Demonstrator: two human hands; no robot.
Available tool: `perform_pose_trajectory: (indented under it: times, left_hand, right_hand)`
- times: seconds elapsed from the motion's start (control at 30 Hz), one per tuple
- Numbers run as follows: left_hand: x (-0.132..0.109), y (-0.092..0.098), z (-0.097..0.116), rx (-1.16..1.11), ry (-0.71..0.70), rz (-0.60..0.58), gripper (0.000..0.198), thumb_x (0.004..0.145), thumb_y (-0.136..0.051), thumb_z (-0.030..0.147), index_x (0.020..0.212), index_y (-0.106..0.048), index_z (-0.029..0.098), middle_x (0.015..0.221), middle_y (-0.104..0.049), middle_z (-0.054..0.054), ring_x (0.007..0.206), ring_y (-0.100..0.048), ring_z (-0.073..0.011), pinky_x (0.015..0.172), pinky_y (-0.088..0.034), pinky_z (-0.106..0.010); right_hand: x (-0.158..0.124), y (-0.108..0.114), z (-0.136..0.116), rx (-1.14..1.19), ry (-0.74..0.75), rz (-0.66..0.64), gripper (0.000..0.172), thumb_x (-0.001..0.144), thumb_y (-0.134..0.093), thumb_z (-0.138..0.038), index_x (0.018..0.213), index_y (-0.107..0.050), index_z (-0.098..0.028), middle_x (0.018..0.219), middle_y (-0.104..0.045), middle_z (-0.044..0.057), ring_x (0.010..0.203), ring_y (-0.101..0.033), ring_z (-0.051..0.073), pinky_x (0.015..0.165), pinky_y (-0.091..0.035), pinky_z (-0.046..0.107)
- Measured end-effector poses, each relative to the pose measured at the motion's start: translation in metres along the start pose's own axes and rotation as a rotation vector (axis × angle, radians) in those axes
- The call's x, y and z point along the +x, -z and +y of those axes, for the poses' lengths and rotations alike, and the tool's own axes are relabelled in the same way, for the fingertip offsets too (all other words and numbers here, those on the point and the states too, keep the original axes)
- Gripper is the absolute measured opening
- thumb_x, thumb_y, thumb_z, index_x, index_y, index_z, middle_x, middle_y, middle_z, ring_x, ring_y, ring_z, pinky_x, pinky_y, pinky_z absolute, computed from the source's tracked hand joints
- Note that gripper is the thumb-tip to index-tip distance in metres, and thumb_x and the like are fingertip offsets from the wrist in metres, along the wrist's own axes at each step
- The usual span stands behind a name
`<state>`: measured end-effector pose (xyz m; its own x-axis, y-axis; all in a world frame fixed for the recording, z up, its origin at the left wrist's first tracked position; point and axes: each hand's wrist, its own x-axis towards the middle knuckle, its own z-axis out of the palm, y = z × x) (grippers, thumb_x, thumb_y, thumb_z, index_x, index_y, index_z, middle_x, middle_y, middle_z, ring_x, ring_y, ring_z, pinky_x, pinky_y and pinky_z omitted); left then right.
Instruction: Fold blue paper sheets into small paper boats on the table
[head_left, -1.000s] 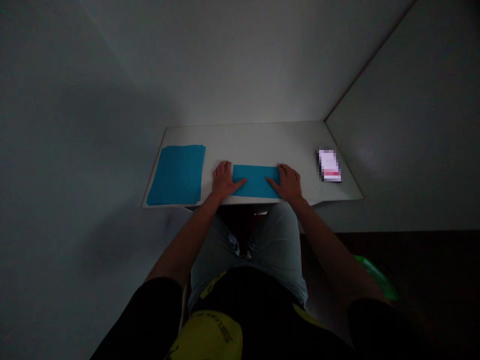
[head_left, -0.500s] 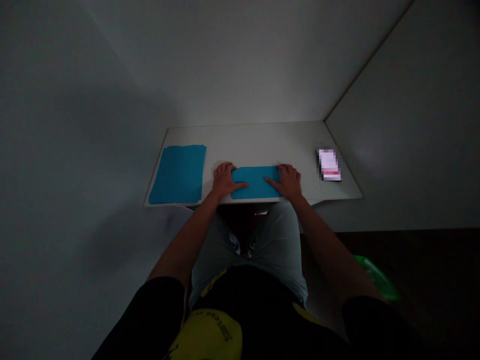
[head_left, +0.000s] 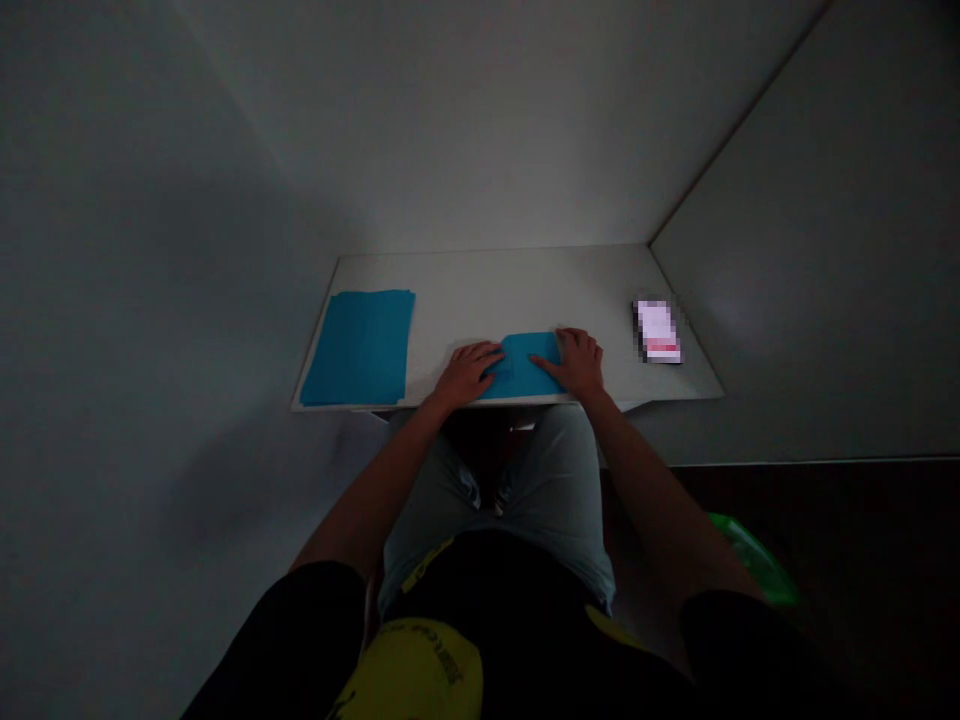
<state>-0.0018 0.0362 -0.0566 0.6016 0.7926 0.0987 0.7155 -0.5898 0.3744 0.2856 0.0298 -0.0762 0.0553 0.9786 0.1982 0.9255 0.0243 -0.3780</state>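
Note:
A blue sheet of paper (head_left: pixel 531 372), folded to a low oblong, lies along the front edge of the white table. My left hand (head_left: pixel 466 374) rests over its left end with the fingers stretched out flat to the right, covering that end. At the other end, my right hand (head_left: pixel 579 362) is open, its thumb spread inward on the paper and its fingers pointing away along the right edge. Whether the paper's left end lies flat under my left hand I cannot tell.
A stack of blue sheets (head_left: pixel 360 348) lies at the table's left side, slightly uneven. A phone (head_left: pixel 660 330) with a lit, blurred screen is at the right. Walls stand behind and beside the table (head_left: pixel 495 290). Something green (head_left: pixel 752 558) is low on the right.
My left hand has slid right from the paper's left edge onto the paper, its fingers turning to point right. My right hand has stayed in place.

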Motion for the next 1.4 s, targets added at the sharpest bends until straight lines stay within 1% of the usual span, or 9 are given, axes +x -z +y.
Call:
perform_pose_trajectory:
  times: [0.2, 0.37, 0.6, 0.77, 0.87, 0.97, 1.1, 1.27, 1.4]
  left_hand:
    - [-0.007, -0.004, 0.007, 0.132, -0.083, -0.067, 0.067, 0.112, -0.04, 0.055, 0.172, -0.038, 0.024, 0.18, -0.033, -0.005, 0.168, -0.027, -0.0286, 0.137, -0.022, -0.053]
    - [-0.006, -0.006, 0.005, 0.182, -0.091, -0.07, 0.059, 0.115, -0.03, 0.04, 0.172, -0.038, 0.028, 0.18, -0.033, -0.002, 0.169, -0.026, -0.0255, 0.136, -0.024, -0.051]
    - [-0.005, -0.008, 0.006, 0.126, -0.086, -0.012, 0.058, 0.112, -0.038, 0.036, 0.17, -0.042, 0.031, 0.177, -0.04, -0.004, 0.167, -0.032, -0.0271, 0.135, -0.026, -0.054]
    - [-0.005, -0.008, 0.006, 0.063, -0.081, 0.021, 0.057, 0.11, -0.044, 0.035, 0.168, -0.046, 0.033, 0.175, -0.044, -0.004, 0.165, -0.035, -0.0279, 0.135, -0.027, -0.055]
    - [-0.004, -0.008, 0.006, 0.051, -0.078, 0.017, 0.058, 0.11, -0.046, 0.037, 0.168, -0.045, 0.033, 0.176, -0.042, -0.003, 0.166, -0.034, -0.0284, 0.135, -0.025, -0.055]
    - [-0.004, -0.005, 0.008, 0.038, -0.07, 0.006, 0.06, 0.109, -0.051, 0.045, 0.167, -0.046, 0.031, 0.177, -0.041, -0.005, 0.166, -0.033, -0.0296, 0.136, -0.024, -0.055]
    - [-0.012, -0.002, 0.01, -0.016, -0.082, 0.005, 0.053, 0.108, -0.058, 0.046, 0.157, -0.06, 0.028, 0.167, -0.055, -0.008, 0.159, -0.044, -0.0286, 0.132, -0.032, -0.052]
    - [-0.029, 0.001, 0.008, -0.087, -0.104, 0.028, 0.058, 0.097, -0.076, 0.052, 0.148, -0.069, 0.025, 0.156, -0.065, -0.012, 0.147, -0.058, -0.0303, 0.126, -0.042, -0.052]
    - [-0.034, 0.002, 0.004, -0.143, -0.094, 0.042, 0.054, 0.095, -0.079, 0.05, 0.142, -0.073, 0.024, 0.15, -0.07, -0.012, 0.141, -0.063, -0.0297, 0.124, -0.047, -0.051]
  right_hand:
    - [0.0, 0.001, 0.0, 0.04, -0.007, 0.017, 0.082, 0.094, -0.051, -0.086, 0.149, -0.06, -0.026, 0.149, -0.055, 0.019, 0.135, -0.05, 0.041, 0.114, -0.037, 0.061]
    - [0.002, 0.001, 0.0, 0.05, -0.026, 0.014, 0.075, 0.093, -0.056, -0.084, 0.142, -0.067, -0.029, 0.145, -0.058, 0.016, 0.133, -0.05, 0.041, 0.111, -0.038, 0.06]
    - [0.009, 0.0, -0.005, 0.057, -0.003, -0.03, 0.064, 0.095, -0.06, -0.075, 0.131, -0.071, -0.023, 0.136, -0.068, 0.017, 0.128, -0.055, 0.041, 0.108, -0.041, 0.058]
    - [-0.008, 0.009, -0.015, 0.069, 0.224, -0.131, 0.054, 0.104, -0.053, -0.058, 0.143, -0.068, -0.024, 0.143, -0.072, 0.014, 0.132, -0.06, 0.037, 0.113, -0.041, 0.055]
    - [-0.029, 0.017, -0.021, 0.048, 0.382, -0.188, 0.053, 0.108, -0.048, -0.054, 0.151, -0.064, -0.027, 0.157, -0.065, 0.01, 0.143, -0.057, 0.032, 0.12, -0.037, 0.052]
    - [-0.046, 0.02, -0.024, -0.004, 0.443, -0.201, 0.059, 0.109, -0.047, -0.055, 0.16, -0.056, -0.026, 0.167, -0.055, 0.01, 0.153, -0.05, 0.032, 0.123, -0.034, 0.053]
    - [-0.054, 0.018, -0.025, -0.044, 0.446, -0.209, 0.067, 0.109, -0.048, -0.06, 0.166, -0.048, -0.025, 0.171, -0.049, 0.012, 0.156, -0.046, 0.034, 0.122, -0.035, 0.054]
    - [-0.051, 0.02, -0.025, -0.073, 0.417, -0.246, 0.076, 0.105, -0.049, -0.072, 0.165, -0.051, -0.027, 0.171, -0.049, 0.011, 0.148, -0.05, 0.037, 0.118, -0.036, 0.054]
    - [-0.046, 0.027, -0.026, -0.079, 0.442, -0.293, 0.076, 0.101, -0.056, -0.074, 0.162, -0.056, -0.028, 0.169, -0.052, 0.012, 0.141, -0.054, 0.04, 0.113, -0.038, 0.056]
